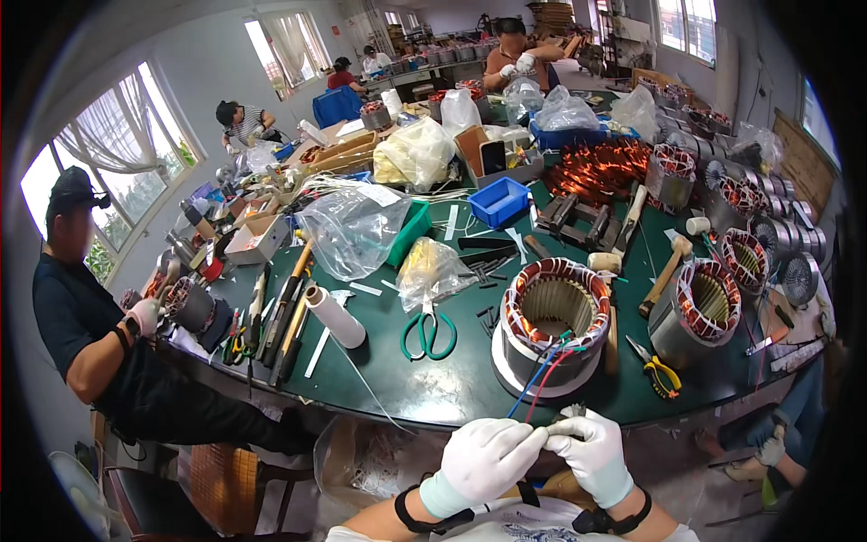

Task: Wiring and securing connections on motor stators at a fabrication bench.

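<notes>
Your fingers (535, 435) of both gloved hands meet just off the near edge of the surface, pinched together on the loose ends of the lead wires (540, 378). Your left hand (483, 458) closes from the left, your right hand (591, 452) from the right, the two touching at the fingertips.

The blue and red wires run up and away from you, slanting slightly right, over the near edge to the stator (553, 316). That stator stands near the near edge with its open bore facing up, copper windings ringing the top.

Left of it lie green-handled scissors (428, 332), handles towards you, and beyond them a crumpled clear plastic bag (432, 268). A white paper roll (334, 316) lies slanted further left, its long axis running from the far left to the near right. A larger clear bag (350, 230) sits behind it beside a blue tray (498, 200). Right of the stator are yellow-handled pliers (657, 369), a wooden mallet (666, 274) and a second stator (700, 312).
</notes>
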Demonstrator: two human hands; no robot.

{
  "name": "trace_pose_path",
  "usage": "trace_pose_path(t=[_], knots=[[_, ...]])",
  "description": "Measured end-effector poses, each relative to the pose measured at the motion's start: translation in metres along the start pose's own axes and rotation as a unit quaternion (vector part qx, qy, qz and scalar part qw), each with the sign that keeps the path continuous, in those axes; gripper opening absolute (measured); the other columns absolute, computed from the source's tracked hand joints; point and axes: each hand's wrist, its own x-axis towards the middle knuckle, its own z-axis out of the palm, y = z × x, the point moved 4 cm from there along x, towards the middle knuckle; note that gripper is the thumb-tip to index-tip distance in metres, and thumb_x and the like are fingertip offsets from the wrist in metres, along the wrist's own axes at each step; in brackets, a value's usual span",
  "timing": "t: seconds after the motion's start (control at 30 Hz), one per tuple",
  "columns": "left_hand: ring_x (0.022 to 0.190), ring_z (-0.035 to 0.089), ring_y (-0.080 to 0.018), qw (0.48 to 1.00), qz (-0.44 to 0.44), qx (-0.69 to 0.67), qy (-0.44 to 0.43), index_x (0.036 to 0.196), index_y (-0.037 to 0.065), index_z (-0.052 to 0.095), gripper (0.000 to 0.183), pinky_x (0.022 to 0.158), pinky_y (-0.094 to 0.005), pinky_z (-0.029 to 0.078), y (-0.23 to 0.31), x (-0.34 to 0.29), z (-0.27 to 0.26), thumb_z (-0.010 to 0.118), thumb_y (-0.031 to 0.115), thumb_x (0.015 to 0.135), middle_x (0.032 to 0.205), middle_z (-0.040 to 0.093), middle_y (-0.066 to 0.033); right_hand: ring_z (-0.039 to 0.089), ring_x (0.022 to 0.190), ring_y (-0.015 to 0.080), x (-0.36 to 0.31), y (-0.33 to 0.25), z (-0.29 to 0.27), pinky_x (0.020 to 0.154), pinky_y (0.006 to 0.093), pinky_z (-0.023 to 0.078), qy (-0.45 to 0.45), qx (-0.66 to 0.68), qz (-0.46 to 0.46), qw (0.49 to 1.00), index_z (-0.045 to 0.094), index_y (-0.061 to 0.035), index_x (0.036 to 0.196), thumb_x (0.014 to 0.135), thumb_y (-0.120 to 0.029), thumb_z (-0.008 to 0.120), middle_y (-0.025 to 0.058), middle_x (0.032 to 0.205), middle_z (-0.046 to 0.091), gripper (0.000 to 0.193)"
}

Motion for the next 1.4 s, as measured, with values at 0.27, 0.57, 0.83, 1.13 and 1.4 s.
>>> trace_pose_path(t=[0.27, 0.57, 0.83, 1.13, 1.4], knots=[[0.096, 0.064, -0.0217, 0.495, -0.393, -0.750, 0.197, 0.098, 0.004, 0.061, 0.009, 0.090, -0.0389, 0.052, -0.058, -0.009, -0.025, 0.063, 0.011, 0.093, 0.104, 0.062, -0.0089, 0.055, 0.060, 0.0053, -0.005, 0.015, 0.018, 0.054, 0.0223, 0.044, -0.165, 0.098, 0.303, 0.933, 0.063, 0.0021, 0.109, 0.099, -0.017, 0.063, 0.0056, 0.080, 0.068, 0.022], [0.117, 0.054, -0.0167, 0.641, -0.337, -0.602, -0.337, 0.130, 0.001, 0.056, 0.058, 0.102, -0.0323, 0.044, -0.002, -0.028, -0.014, 0.081, 0.029, 0.086, 0.119, 0.060, -0.0061, 0.071, 0.094, 0.0291, 0.023, -0.050, 0.069, 0.080, 0.0374, 0.061, -0.248, 0.671, 0.177, 0.676, 0.055, -0.0032, 0.120, 0.099, -0.004, 0.059, 0.0207, 0.118, 0.066, 0.022], [0.079, 0.067, -0.0323, 0.838, -0.196, 0.396, -0.319, 0.080, 0.009, 0.067, 0.008, 0.069, -0.0438, 0.055, -0.173, 0.000, -0.173, 0.064, 0.016, 0.080, 0.080, 0.066, -0.0114, 0.066, 0.100, 0.0237, 0.032, -0.039, 0.079, 0.091, 0.0364, 0.051, -0.275, 0.418, 0.025, 0.866, 0.063, 0.0002, 0.107, 0.104, -0.034, 0.056, 0.0134, 0.103, 0.068, 0.035], [0.107, 0.066, -0.0389, 0.789, -0.331, 0.513, 0.066, 0.117, 0.014, 0.067, 0.037, 0.091, -0.0483, 0.051, -0.328, 0.140, -0.325, 0.047, 0.041, 0.100, 0.112, 0.071, -0.0188, 0.057, 0.089, 0.0195, -0.053, -0.007, -0.093, 0.086, 0.0352, 0.051, 0.120, 0.507, -0.122, 0.845, 0.048, -0.0021, 0.130, 0.096, -0.015, 0.049, 0.0096, 0.103, 0.058, 0.037], [0.109, 0.065, -0.0397, 0.780, -0.345, 0.520, 0.045, 0.122, 0.015, 0.066, 0.044, 0.092, -0.0499, 0.050, -0.430, 0.039, -0.333, 0.047, 0.045, 0.096, 0.117, 0.069, -0.0207, 0.042, 0.073, 0.0126, -0.433, 0.145, -0.426, 0.074, 0.0303, 0.037, 0.253, 0.604, -0.221, 0.723, 0.056, 0.0045, 0.123, 0.100, -0.015, 0.050, -0.0011, 0.082, 0.044, 0.030]])
